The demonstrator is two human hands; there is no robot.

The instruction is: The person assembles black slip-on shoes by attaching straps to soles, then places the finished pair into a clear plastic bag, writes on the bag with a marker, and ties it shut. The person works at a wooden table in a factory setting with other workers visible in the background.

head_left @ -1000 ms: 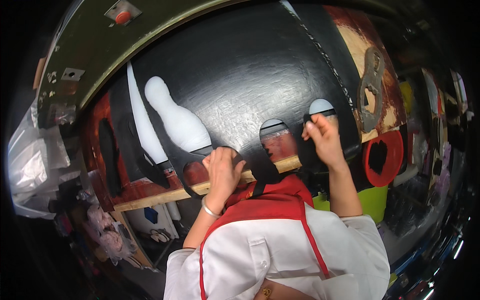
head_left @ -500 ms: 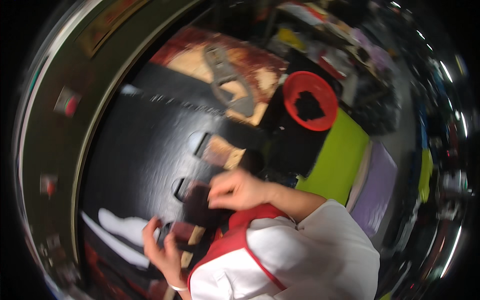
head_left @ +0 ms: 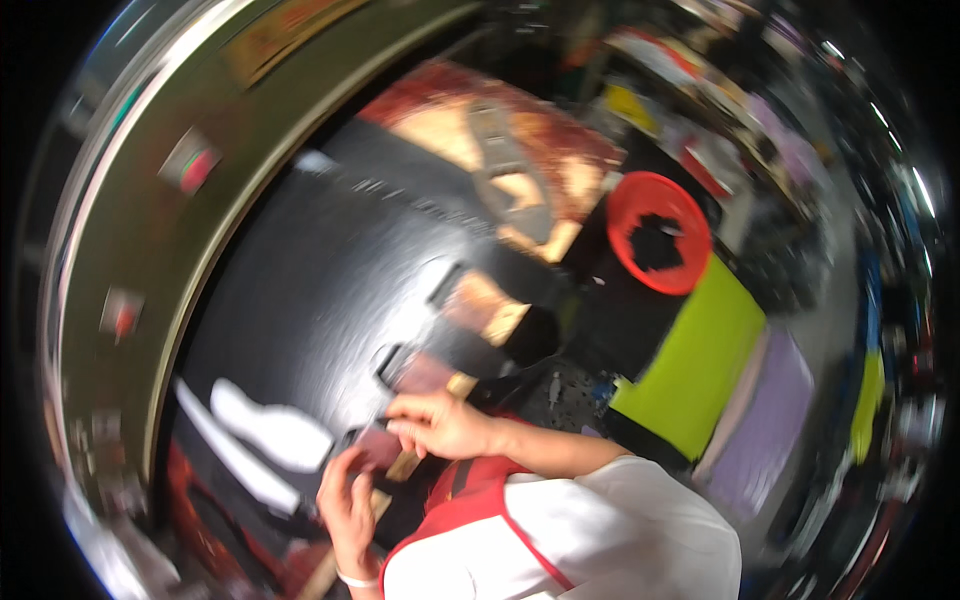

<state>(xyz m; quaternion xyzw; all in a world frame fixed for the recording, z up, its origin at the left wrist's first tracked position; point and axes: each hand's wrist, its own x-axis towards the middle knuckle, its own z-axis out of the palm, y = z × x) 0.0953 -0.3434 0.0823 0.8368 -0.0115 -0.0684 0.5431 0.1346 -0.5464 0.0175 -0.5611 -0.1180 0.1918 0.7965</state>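
Note:
A shiny black sheet (head_left: 290, 270) covers much of the work surface, with a row of small cut-out-like gaps along its near right edge. My left hand (head_left: 348, 510) is beside the nearest gap, fingers bent and thumb apart, with nothing visible in it. Just right of it is my right hand (head_left: 445, 425), its fingers drawn together over the sheet's edge. Whatever they may pinch is hidden and blurred. Left of my left hand lie a white sole-shaped piece (head_left: 270, 425) and a long narrow white strip (head_left: 235, 455).
A grey sole-shaped frame (head_left: 500, 160) rests on the worn red-and-tan board (head_left: 420, 125) beyond the sheet. At right stand a red bowl (head_left: 620, 225) with black pieces, a lime-green sheet (head_left: 690, 350) and a purple sheet (head_left: 765, 420). A dull green machine beam (head_left: 140, 250) runs along the left.
My right hand has come down and left, closer to my left hand. The left hand's spread fingers have drawn in somewhat. The whole view has shifted, moving the surroundings rightward.

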